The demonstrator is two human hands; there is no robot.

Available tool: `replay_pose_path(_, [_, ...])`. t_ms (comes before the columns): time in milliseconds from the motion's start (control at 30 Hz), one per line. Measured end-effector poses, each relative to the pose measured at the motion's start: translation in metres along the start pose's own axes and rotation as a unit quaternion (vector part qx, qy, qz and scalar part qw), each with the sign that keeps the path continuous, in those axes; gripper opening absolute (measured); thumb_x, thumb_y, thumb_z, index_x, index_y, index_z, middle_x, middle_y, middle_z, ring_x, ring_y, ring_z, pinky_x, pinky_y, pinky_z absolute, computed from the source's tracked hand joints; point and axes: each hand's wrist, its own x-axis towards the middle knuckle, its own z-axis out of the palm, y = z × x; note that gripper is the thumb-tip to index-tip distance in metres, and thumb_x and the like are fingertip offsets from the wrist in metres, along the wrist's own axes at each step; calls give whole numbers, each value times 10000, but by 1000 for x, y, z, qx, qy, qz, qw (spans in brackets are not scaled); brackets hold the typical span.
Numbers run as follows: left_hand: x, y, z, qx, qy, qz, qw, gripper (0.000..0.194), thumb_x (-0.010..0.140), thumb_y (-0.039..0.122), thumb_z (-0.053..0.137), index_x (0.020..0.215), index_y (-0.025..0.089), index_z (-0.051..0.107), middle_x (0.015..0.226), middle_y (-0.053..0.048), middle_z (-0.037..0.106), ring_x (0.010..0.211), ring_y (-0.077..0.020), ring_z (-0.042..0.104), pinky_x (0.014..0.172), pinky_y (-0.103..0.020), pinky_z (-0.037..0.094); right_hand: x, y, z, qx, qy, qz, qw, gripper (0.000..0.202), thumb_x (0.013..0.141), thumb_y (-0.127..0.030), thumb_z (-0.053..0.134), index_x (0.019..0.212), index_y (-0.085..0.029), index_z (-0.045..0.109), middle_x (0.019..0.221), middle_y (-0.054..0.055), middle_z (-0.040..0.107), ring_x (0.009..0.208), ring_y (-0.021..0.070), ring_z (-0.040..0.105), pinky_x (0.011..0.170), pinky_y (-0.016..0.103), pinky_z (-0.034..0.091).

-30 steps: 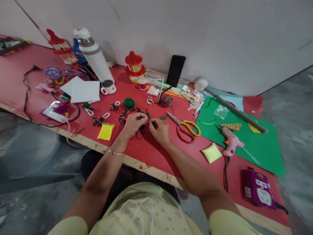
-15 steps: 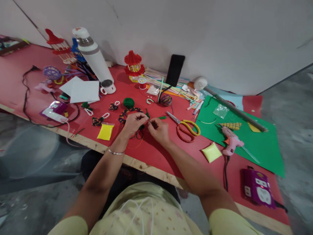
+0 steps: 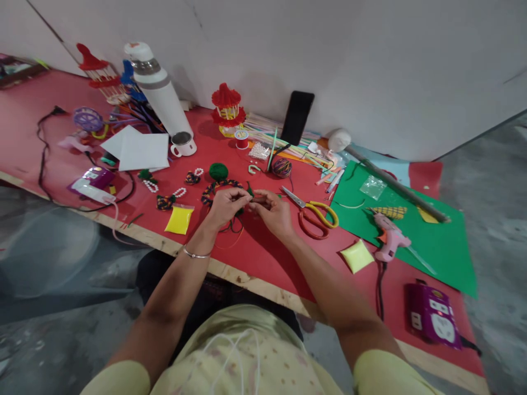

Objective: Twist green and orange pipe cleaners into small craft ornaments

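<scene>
My left hand [image 3: 227, 206] and my right hand [image 3: 273, 213] meet over the red table, fingertips nearly touching and closed in a pinch. A bit of dark green yarn [image 3: 250, 189] shows at the left fingertips. Whatever the right fingers pinch is too small to make out. Behind my left hand lies a braided ring of dark, orange and purple yarn [image 3: 208, 193], partly covered. A thin orange thread [image 3: 234, 241] and dark strands trail below the hands. Scissors [image 3: 313, 213] with yellow and red handles lie to the right of my right hand.
Beyond the hands are a green yarn ball [image 3: 218, 171], a multicoloured yarn ball [image 3: 282, 167] and a red thread spool [image 3: 242, 139]. A yellow packet [image 3: 179, 219] lies left. A pink glue gun [image 3: 389, 236] rests right, its cord hanging towards the table edge. A phone [image 3: 297, 117] leans against the wall.
My right hand has shifted slightly right and turned, its fingers now stretched further over the fingertips of the left. The left hand stays almost in place, still pinching.
</scene>
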Motion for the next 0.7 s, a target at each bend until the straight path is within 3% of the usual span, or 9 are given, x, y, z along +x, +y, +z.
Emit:
replay_pose_path(167, [-1,3,2,-71,3,-47,996,239,801,399,739,810,160,733,638,9,620,544,-82,505,535,-210,389,-1,-4,-2,-9,33,-4,999,227,791,-350,720,950,-197,666,802,16,722,701,163,728,551,240,590])
replay_pose_path(333, [0,6,2,-111,-8,-106,988,310,777,432,756,906,149,766,574,23,568,432,-45,369,433,-202,257,-3,-5,-1,-42,38,-11,998,247,816,-398,691,940,-185,673,793,35,723,726,178,732,577,263,604])
replay_pose_path(400, [0,6,0,-112,-9,-106,988,325,767,408,766,964,150,779,593,14,597,448,-52,410,439,-198,279,-3,-5,-1,-42,37,-9,998,251,819,-401,684,946,-184,672,802,38,726,725,176,732,588,268,608])
replay_pose_path(533, [-2,7,-3,-111,-14,-100,989,323,731,353,800,990,161,787,785,-39,720,626,-108,608,581,-220,464,-3,-5,-1,-46,39,-6,998,243,821,-401,677,939,-188,678,797,34,724,709,170,728,587,265,605])
replay_pose_path(700, [-3,7,-2,-80,-4,-79,994,295,726,340,798,957,157,791,840,-48,745,712,-136,644,690,-253,510,-3,-4,-1,-46,43,-20,998,226,822,-392,684,921,-189,686,765,24,718,691,167,723,583,262,598])
